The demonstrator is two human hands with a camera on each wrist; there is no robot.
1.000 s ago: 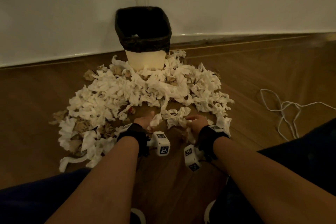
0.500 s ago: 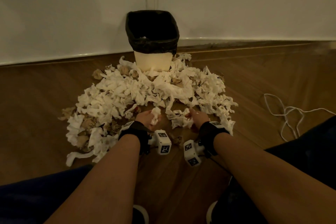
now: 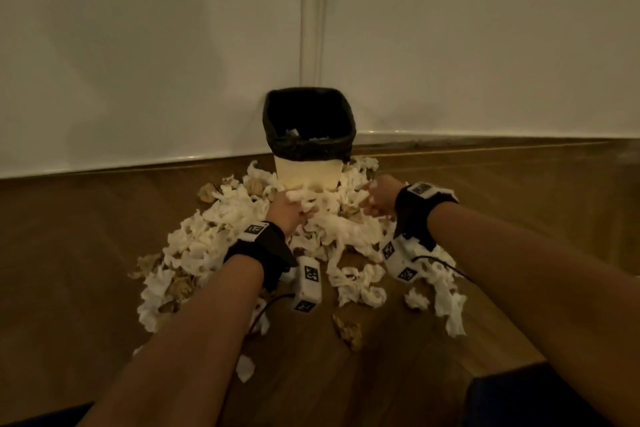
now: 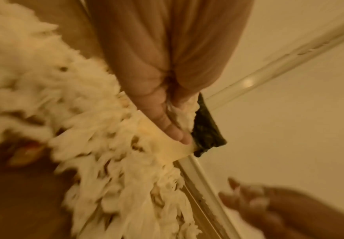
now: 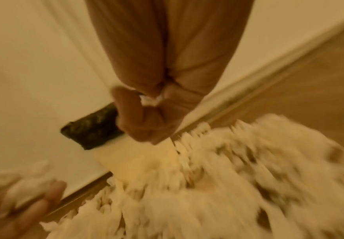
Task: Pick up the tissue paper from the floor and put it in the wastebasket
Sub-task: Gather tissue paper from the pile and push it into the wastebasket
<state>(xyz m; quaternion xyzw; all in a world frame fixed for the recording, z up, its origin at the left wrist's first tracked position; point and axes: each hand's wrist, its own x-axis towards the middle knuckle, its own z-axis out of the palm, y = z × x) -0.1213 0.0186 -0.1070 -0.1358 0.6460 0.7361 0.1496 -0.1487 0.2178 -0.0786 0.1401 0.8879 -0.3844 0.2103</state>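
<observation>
A cream wastebasket (image 3: pixel 306 175) with a black liner (image 3: pixel 308 121) stands against the wall, with a few scraps inside. A wide heap of crumpled white tissue paper (image 3: pixel 214 236) covers the floor in front of it. My left hand (image 3: pixel 289 213) is raised just below the basket's front and grips a wad of tissue (image 4: pixel 184 113). My right hand (image 3: pixel 375 198) is lifted to the basket's right, fingers curled round a small piece of tissue (image 5: pixel 150 100). The liner (image 4: pixel 206 129) shows just beyond the left fingers, and the liner (image 5: pixel 93 131) also sits behind the right fist.
Brownish crumpled paper bits (image 3: pixel 348 329) lie among the white tissue. The white wall and baseboard (image 3: pixel 485 133) run behind the basket. Wooden floor (image 3: pixel 69 253) lies bare to the left and right of the heap. My dark trouser legs (image 3: pixel 554 399) show at the bottom edge.
Both hands have risen from the near edge of the heap and travelled forward to the basket, each carrying tissue. The head view has tilted up toward the wall.
</observation>
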